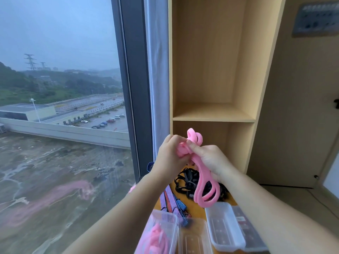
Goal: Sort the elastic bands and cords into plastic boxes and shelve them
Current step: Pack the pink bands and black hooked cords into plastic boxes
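Note:
Both hands hold a pink elastic band [203, 189] up in front of the wooden shelf unit. My left hand [170, 153] grips its bunched upper part, and my right hand [209, 158] pinches it beside the left, with loops hanging below. On the wooden surface beneath lie a tangle of black cords [187, 182] and striped red-blue bands [172, 202]. Three clear plastic boxes stand at the near edge: the left box [165, 220] holds pink bands, the middle box [194, 235] and the right box [225, 226] look empty.
The shelf unit [212, 116] has open compartments right behind my hands. A large window [64, 107] and a grey curtain [157, 70] are on the left. A dark cable [321, 200] runs over the surface at the right.

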The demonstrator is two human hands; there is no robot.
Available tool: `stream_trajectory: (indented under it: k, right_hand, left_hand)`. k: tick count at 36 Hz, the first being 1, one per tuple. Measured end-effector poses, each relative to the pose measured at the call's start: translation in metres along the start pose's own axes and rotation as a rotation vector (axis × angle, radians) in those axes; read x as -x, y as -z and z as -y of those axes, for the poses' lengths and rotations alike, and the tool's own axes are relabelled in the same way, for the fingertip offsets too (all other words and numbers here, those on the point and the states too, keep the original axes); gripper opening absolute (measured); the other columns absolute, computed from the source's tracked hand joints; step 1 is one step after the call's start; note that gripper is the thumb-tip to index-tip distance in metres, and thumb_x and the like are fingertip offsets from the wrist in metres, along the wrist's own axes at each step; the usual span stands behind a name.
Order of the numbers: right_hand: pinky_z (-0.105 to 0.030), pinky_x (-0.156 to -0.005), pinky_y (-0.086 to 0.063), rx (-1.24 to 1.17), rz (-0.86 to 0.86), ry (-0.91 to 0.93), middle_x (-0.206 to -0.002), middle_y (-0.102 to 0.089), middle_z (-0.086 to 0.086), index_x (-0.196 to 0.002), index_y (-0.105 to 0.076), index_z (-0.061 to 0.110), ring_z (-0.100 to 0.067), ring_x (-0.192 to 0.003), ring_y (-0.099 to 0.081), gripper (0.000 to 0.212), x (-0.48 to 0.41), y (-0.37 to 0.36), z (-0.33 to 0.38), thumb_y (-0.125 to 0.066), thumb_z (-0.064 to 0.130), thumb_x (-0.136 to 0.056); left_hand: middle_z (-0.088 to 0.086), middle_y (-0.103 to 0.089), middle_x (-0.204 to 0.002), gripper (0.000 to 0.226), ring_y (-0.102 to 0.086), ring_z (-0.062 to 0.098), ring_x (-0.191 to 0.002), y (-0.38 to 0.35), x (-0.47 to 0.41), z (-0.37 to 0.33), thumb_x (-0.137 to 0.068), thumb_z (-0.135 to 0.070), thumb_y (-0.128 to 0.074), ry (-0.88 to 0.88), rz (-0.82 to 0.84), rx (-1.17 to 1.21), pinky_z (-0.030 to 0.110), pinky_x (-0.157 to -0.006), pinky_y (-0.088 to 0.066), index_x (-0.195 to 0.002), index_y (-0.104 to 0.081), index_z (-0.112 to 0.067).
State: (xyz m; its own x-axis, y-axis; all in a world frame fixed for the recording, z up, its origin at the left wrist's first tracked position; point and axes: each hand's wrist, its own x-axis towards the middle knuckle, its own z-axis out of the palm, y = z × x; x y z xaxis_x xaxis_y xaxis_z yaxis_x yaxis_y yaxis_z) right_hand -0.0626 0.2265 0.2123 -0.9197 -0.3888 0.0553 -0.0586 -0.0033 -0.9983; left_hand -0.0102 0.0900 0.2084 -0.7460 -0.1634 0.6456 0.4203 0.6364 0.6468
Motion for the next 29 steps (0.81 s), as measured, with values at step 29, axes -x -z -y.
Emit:
stream_trajectory:
  k: [29]
  right_hand:
    - [-0.049,-0.086,-0.053,-0.212,0.099,0.069,-0.105,-0.067,-0.032,-0.093,-0.074,-0.003,-0.032,-0.086,-0.062,0.06,0.009,-0.012,-0.006,-0.08,0.05,-0.068]
  left_hand:
    - [0.0,-0.063,-0.108,0.057,-0.065,0.014,-0.093,0.011,0.006,0.011,-0.07,-0.007,-0.07,0.12,0.152,0.25,0.037,-0.077,-0.059,-0.122,-0.053,-0.02]
